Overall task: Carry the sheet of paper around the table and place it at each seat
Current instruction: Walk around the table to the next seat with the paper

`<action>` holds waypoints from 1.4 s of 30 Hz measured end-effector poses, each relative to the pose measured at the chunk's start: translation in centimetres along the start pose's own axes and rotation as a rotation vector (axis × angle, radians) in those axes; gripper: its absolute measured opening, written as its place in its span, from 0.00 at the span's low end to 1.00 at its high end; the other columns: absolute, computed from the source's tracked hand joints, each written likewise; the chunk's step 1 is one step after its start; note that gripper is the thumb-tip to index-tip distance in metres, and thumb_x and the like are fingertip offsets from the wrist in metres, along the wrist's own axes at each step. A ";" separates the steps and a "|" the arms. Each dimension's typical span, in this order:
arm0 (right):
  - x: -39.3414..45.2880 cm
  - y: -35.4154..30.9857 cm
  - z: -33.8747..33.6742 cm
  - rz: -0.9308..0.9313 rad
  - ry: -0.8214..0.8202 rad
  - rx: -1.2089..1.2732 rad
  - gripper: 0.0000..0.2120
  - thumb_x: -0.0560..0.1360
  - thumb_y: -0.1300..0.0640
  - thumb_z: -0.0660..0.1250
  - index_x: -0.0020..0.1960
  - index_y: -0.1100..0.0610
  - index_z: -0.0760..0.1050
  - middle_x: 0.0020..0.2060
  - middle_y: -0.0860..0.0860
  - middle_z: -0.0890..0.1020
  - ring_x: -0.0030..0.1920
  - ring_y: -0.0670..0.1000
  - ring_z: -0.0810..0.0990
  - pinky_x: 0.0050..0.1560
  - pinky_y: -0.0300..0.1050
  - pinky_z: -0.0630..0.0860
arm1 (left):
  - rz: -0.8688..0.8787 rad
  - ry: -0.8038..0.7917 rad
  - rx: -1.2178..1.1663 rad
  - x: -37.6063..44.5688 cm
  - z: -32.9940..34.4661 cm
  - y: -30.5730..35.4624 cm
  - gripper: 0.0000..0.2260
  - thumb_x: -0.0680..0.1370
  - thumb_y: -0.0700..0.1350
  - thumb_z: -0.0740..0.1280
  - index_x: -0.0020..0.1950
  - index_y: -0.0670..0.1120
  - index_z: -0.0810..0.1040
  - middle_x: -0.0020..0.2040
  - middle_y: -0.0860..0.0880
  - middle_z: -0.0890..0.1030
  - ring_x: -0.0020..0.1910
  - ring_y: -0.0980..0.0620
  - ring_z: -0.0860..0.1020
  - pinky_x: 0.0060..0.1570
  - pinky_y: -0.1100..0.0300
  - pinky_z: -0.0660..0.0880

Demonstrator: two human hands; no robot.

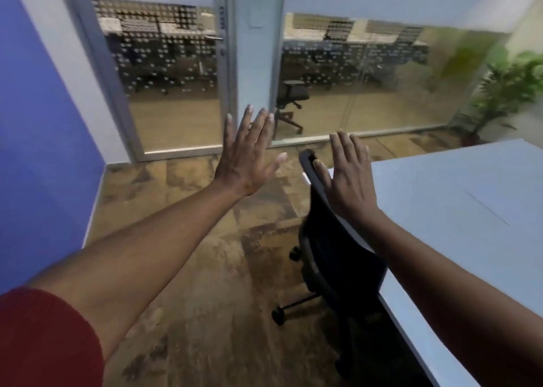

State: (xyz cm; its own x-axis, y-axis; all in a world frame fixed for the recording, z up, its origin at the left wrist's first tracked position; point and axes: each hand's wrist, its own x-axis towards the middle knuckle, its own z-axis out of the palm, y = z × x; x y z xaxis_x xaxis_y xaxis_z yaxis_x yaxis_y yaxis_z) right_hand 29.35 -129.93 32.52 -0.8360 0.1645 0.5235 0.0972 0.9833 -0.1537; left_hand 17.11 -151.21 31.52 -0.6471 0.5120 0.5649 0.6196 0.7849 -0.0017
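- Head cam is the only view, so everything's from up top looking down past both arms.
- Left hand (245,154) is stretched out in front, fingers spread flat and pointing up, palm facing away. It's holding nothing, just out in the air over the floor (188,239).
- Right hand (348,175) is the same deal: open, fingers splayed, nothing gripped. It sits right at the top edge of the black office chair's (332,248) backrest, thumb over the rim, though I can't tell if it's actually touching the chair or just in front of it.
- The chair is tucked up against the white table (458,204), which runs off to the right of the right hand and under that forearm.
- Sheet of paper (330,172): there's a small pale corner poking out just beside the right thumb, at the table's near corner behind the chair top. That looks like it, lying on the table, but most of it is hidden by the hand and it's blurry, so not 100% sure.
- Red sleeve (44,339) shows on the left arm, down in the bottom corner.
- Beyond the left hand's fingertips there's a glass door (176,98) and glass wall, with a blue wall (38,122) further left of that arm.
- Potted plant (505,92) is way off past the right hand, far side of the table.
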 end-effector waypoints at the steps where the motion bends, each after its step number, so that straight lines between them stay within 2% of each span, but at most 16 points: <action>1: 0.0 0.2 0.0 -0.001 0.008 -0.007 0.33 0.86 0.40 0.54 0.83 0.60 0.62 0.82 0.61 0.67 0.83 0.64 0.62 0.82 0.66 0.58 | -0.003 0.010 -0.001 -0.1 0.3 0.1 0.40 0.84 0.68 0.52 0.88 0.43 0.54 0.89 0.45 0.54 0.88 0.42 0.48 0.83 0.33 0.40; 6: 7.2 -2.6 5.0 -0.040 0.005 0.013 0.32 0.87 0.40 0.55 0.84 0.59 0.60 0.84 0.59 0.63 0.84 0.62 0.58 0.84 0.63 0.54 | -0.035 0.015 0.049 2.7 3.0 -8.3 0.39 0.85 0.68 0.52 0.88 0.44 0.52 0.89 0.44 0.52 0.88 0.42 0.47 0.84 0.33 0.40; 13: 14.9 -2.3 11.1 -0.099 -0.056 -0.048 0.35 0.87 0.37 0.49 0.85 0.57 0.56 0.85 0.58 0.60 0.86 0.60 0.54 0.85 0.63 0.52 | -0.025 -0.019 0.053 6.9 8.9 -12.8 0.40 0.85 0.68 0.49 0.89 0.44 0.48 0.89 0.45 0.49 0.88 0.43 0.44 0.83 0.34 0.38; 21: 29.5 1.4 19.6 -0.059 -0.087 -0.045 0.36 0.87 0.36 0.47 0.86 0.57 0.54 0.86 0.57 0.57 0.87 0.60 0.51 0.86 0.64 0.50 | 0.026 0.011 0.055 21.0 17.5 -20.2 0.41 0.85 0.69 0.51 0.89 0.43 0.49 0.89 0.44 0.51 0.88 0.42 0.46 0.83 0.32 0.41; 29: 39.4 3.4 25.7 -0.022 -0.089 -0.088 0.36 0.86 0.35 0.44 0.86 0.56 0.54 0.86 0.56 0.57 0.87 0.58 0.51 0.86 0.63 0.50 | 0.101 0.019 0.043 31.0 24.2 -24.3 0.41 0.85 0.69 0.50 0.88 0.42 0.52 0.89 0.43 0.53 0.88 0.42 0.47 0.84 0.32 0.43; 38: 50.5 8.8 36.3 0.103 -0.085 -0.156 0.35 0.86 0.36 0.48 0.86 0.56 0.55 0.86 0.57 0.58 0.87 0.59 0.51 0.86 0.62 0.48 | 0.177 0.000 -0.057 45.3 37.0 -30.1 0.42 0.84 0.71 0.49 0.88 0.42 0.53 0.89 0.45 0.53 0.88 0.43 0.46 0.83 0.31 0.45; 42: 56.0 10.7 39.8 0.180 -0.093 -0.193 0.36 0.86 0.36 0.46 0.87 0.56 0.53 0.86 0.57 0.57 0.87 0.59 0.50 0.86 0.64 0.48 | 0.242 -0.002 -0.112 52.2 42.1 -32.4 0.42 0.85 0.71 0.50 0.88 0.42 0.53 0.89 0.44 0.53 0.88 0.43 0.47 0.83 0.30 0.47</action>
State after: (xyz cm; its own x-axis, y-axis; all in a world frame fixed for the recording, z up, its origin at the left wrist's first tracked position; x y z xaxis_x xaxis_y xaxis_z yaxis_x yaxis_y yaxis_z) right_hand -37.91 -113.33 26.83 -0.8410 0.3389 0.4217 0.3426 0.9369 -0.0697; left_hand -55.43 -135.25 26.31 -0.4747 0.6813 0.5572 0.8019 0.5957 -0.0452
